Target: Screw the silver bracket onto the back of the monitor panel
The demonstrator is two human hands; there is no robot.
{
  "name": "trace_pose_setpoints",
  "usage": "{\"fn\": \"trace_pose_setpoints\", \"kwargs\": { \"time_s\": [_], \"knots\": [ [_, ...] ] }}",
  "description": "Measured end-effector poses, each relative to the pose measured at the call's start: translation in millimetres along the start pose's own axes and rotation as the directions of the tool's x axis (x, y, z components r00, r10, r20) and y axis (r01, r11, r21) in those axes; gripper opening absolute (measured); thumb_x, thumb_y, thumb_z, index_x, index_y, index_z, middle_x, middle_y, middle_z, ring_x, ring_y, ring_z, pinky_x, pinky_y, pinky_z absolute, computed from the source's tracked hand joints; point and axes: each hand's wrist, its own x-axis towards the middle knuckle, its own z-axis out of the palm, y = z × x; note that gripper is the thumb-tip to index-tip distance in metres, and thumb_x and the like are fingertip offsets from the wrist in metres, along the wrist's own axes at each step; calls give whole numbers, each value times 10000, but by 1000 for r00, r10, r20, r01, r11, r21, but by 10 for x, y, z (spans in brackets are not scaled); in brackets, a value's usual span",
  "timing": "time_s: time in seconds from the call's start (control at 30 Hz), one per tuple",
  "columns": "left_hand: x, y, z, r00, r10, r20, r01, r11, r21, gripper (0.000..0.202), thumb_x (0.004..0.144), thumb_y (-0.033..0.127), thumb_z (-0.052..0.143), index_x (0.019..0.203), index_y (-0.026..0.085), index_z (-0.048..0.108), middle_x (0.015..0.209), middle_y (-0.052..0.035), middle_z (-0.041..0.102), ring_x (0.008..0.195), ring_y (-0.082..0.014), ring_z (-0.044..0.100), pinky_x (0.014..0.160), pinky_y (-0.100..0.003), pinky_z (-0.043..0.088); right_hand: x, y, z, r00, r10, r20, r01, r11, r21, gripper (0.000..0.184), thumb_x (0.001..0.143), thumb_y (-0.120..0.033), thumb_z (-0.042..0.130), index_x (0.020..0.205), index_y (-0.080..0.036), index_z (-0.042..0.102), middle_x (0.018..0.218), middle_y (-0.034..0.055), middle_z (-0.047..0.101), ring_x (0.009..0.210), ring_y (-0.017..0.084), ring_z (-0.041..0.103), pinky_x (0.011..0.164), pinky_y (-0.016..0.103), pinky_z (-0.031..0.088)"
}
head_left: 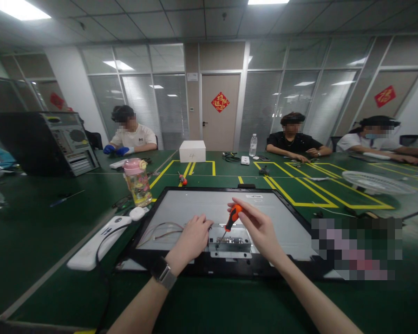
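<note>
A flat display panel (282,232) with a black frame and a grey back lies in front of me on the green table. On its near middle sits a metal bracket (230,254), with a circuit board (235,240) showing inside. My right hand (261,227) grips an orange-and-black screwdriver (234,215), tilted, its tip down at the left part of the bracket. At the bracket's left side, my left hand (193,236) has its fingers bent and pressed against the edge. Thin wires (163,227) run across the panel left of that hand.
Left of the panel are a white power strip (99,241), a pink-lidded bottle (138,183) and a black computer case (45,141). A white box (192,151) and a water bottle (253,145) stand farther back. Several people sit across the table. A white round grille (378,182) lies right.
</note>
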Motion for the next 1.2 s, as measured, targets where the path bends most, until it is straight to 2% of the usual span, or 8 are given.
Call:
{"fn": "trace_pose_setpoints", "kwargs": {
  "time_s": [0.2, 0.4, 0.5, 0.67, 0.9, 1.0, 1.1, 1.2],
  "knots": [
    [-4, 3, -3, 1000, 7, -11, -7, 1000, 0, 386, 940, 104, 375, 1252, 183, 589, 1154, -104, 583, 1053, -256, 525, 954, -397, 442, 18, 57, 6, 994, -49, -95, 45, 998, -43, 166, 849, -329, 718, 996, -270, 768, 914, 60, 681, 852, 222, 652, 764, 361, 558],
    [1, 8, -8, 1000, -13, 13, 13, 1000, 9, 395, 941, 116, 368, 1268, 194, 576, 1175, -104, 580, 1068, -252, 521, 971, -395, 433, 0, -4, -10, 1000, 18, 10, -18, 1000, 2, 311, 969, -399, 532, 1211, -288, 692, 1114, 77, 721, 1023, 259, 675, 919, 442, 537],
    [3, 2, -1, 1000, -8, 9, 8, 1000, 10, 398, 938, 115, 367, 1267, 193, 577, 1175, -105, 580, 1062, -254, 522, 965, -396, 437, 2, 10, 5, 1000, 15, -21, -15, 1000, -8, 287, 936, -395, 592, 1170, -281, 712, 987, 65, 718, 909, 240, 680, 841, 408, 557],
    [-5, -8, 14, 1000, 6, -17, -6, 1000, 10, 387, 942, 112, 361, 1246, 184, 590, 1150, -103, 584, 1046, -255, 528, 953, -393, 442, 14, 30, 16, 997, -31, -76, 27, 998, -56, 217, 870, -352, 692, 1066, -279, 753, 826, 25, 612, 745, 194, 617, 709, 343, 534],
    [0, -9, 12, 1000, 8, -16, -8, 1000, 10, 396, 934, 102, 373, 1257, 178, 588, 1152, -106, 584, 1044, -258, 525, 942, -393, 446, -21, 10, -5, 999, 20, 31, -20, 1000, 13, 345, 984, -359, 496, 1290, -306, 647, 1131, 67, 696, 1038, 255, 654, 962, 457, 496],
    [4, -6, 10, 1000, 5, -12, -5, 1000, 12, 391, 932, 99, 377, 1250, 178, 590, 1147, -107, 583, 1044, -256, 524, 943, -390, 444, -19, 40, 10, 999, 32, 2, -32, 999, 19, 348, 969, -353, 531, 1293, -300, 646, 1055, 64, 705, 959, 237, 665, 903, 425, 532],
    [5, -1, 5, 1000, 6, -8, -6, 1000, 8, 391, 933, 101, 378, 1251, 177, 592, 1141, -109, 586, 1042, -259, 526, 939, -392, 446, -1, 69, 16, 996, -16, -82, 10, 997, -74, 321, 902, -332, 643, 1215, -289, 701, 908, 45, 659, 838, 210, 627, 799, 366, 542],
    [6, 4, 0, 1000, 7, -7, -7, 1000, 10, 397, 932, 98, 376, 1255, 173, 594, 1147, -110, 589, 1048, -265, 528, 941, -398, 446, 11, 67, 5, 996, -47, -72, 39, 993, -114, 314, 908, -328, 631, 1211, -287, 705, 911, 45, 636, 847, 208, 616, 805, 369, 530]
  ]
}}
